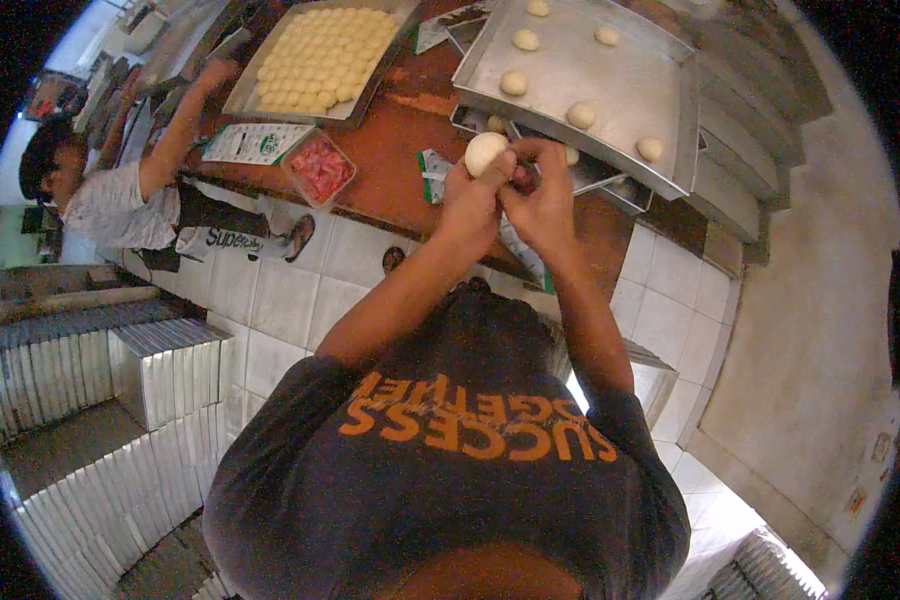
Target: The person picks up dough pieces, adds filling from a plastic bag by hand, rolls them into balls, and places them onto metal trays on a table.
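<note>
A pale, round dough ball [486,151] sits in my left hand [473,203], whose fingers and thumb are closed on it. My right hand [543,200] is closed just at the ball's lower right, around a small reddish bit I cannot make out. Behind them, a metal tray [570,60] carries several spaced dough balls, with more trays partly hidden beneath. To the left are a clear tub of red pieces [318,170], a printed pack [250,142] and a small green-and-white packet [433,176] on the brown table [410,130].
A tray [240,100] packed with pale pieces lies at the back left. A co-worker [120,200] reaches toward metal trays at the far left. Stacked metal pans [170,380] fill the lower left. Grey steps [730,160] and a wall [810,330] border the right.
</note>
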A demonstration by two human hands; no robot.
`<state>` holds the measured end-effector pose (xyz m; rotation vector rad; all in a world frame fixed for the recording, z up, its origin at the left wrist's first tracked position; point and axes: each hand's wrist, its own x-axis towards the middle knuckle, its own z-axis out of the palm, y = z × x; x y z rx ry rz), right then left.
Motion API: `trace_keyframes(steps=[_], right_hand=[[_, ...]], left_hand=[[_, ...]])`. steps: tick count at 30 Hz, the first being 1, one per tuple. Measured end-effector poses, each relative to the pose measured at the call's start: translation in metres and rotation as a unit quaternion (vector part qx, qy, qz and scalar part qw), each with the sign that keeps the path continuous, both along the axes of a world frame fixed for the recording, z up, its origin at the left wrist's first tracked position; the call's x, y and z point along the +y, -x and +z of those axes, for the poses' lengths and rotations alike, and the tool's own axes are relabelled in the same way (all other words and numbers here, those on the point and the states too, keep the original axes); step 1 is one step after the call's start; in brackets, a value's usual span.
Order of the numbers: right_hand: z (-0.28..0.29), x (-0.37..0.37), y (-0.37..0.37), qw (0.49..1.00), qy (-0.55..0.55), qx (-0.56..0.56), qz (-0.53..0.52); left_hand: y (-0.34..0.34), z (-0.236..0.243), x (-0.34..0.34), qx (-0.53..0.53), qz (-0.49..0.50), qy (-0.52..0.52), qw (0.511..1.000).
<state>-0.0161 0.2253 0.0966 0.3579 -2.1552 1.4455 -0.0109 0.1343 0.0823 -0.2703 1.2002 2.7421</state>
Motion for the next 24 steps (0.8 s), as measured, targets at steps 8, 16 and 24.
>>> trace_keyframes(steps=[8, 16, 24], right_hand=[[-0.002, 0.017, 0.007, 0.988, -0.115, 0.1, 0.014], [0.0, 0.023, 0.008, 0.994, -0.09, 0.002, 0.054], [0.006, 0.013, 0.012, 0.997, -0.064, -0.012, 0.036]], left_hand=[[0.002, 0.008, -0.011, -0.025, -0.073, -0.111, 0.991], [-0.002, 0.008, -0.009, -0.035, -0.076, -0.024, 0.996], [0.005, 0.002, -0.014, -0.026, -0.058, 0.019, 0.998]])
